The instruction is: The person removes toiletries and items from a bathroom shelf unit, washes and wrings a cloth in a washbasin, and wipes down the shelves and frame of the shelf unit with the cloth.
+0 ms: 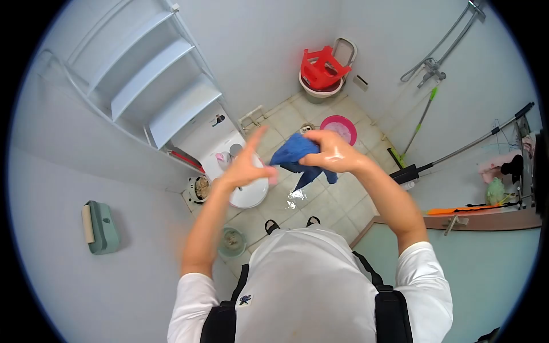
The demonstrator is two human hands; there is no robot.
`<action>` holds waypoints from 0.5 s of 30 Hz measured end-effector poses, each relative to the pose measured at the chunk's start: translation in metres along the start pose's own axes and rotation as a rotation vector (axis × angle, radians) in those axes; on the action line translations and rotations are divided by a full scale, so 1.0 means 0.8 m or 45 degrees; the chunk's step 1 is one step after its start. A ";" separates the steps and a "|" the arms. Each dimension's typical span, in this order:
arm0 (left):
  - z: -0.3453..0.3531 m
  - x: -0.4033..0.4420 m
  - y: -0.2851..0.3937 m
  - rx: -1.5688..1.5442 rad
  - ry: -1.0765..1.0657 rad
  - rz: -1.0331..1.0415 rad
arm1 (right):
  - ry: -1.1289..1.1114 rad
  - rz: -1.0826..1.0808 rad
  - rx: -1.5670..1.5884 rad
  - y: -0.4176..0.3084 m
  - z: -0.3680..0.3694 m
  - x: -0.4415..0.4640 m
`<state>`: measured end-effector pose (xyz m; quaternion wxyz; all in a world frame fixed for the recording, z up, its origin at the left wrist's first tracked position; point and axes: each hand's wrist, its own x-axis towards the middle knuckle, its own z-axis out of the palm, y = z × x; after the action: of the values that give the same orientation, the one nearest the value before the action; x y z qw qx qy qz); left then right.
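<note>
A crumpled blue cloth [297, 153] hangs in front of me above the tiled floor, its loose ends dangling. My right hand [333, 152] grips its right side between thumb and fingers, and the skin looks wet. To the left of the cloth is my left hand [246, 166], slightly blurred, with thumb and fingers spread and nothing held between them. A small pink patch shows beside its thumb; what it is I cannot make out. Behind my left hand is the white toilet [250, 196].
A pink basin [347, 124] and a red stool [322, 70] over a bucket stand on the far floor. Left are white shelves [186, 108] and a pale green bucket [232, 242]. On the right are a green squeegee [420, 123] and a black-headed mop [405, 174].
</note>
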<state>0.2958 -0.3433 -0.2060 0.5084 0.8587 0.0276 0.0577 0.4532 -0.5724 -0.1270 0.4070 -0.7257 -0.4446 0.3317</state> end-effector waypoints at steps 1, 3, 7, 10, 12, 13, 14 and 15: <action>0.037 0.013 -0.002 -0.359 0.013 0.102 | -0.030 0.019 -0.187 -0.017 0.007 0.006; 0.094 0.039 0.023 -1.042 -0.075 0.192 | 0.049 -0.056 -0.305 -0.040 0.013 0.014; 0.137 0.077 0.054 -1.498 -0.149 0.105 | 0.360 -0.003 -0.054 -0.084 -0.023 0.013; 0.155 0.092 0.063 -1.289 -0.317 0.068 | 0.636 0.082 0.118 -0.106 -0.066 -0.003; 0.160 0.100 0.054 -1.240 -0.470 0.033 | 0.682 0.203 0.317 -0.102 -0.092 -0.011; 0.162 0.102 0.045 -1.300 -0.619 -0.033 | 0.775 0.232 0.435 -0.084 -0.101 -0.010; 0.169 0.102 0.037 -1.358 -0.768 -0.107 | 0.830 0.267 0.494 -0.067 -0.112 -0.010; 0.176 0.098 0.030 -1.470 -0.892 -0.170 | 0.883 0.302 0.556 -0.050 -0.121 -0.011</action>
<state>0.3910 -0.4692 -0.2469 0.8668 0.4141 -0.1209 -0.2499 0.5164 -0.5979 -0.0471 0.6356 -0.7371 -0.1140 0.1991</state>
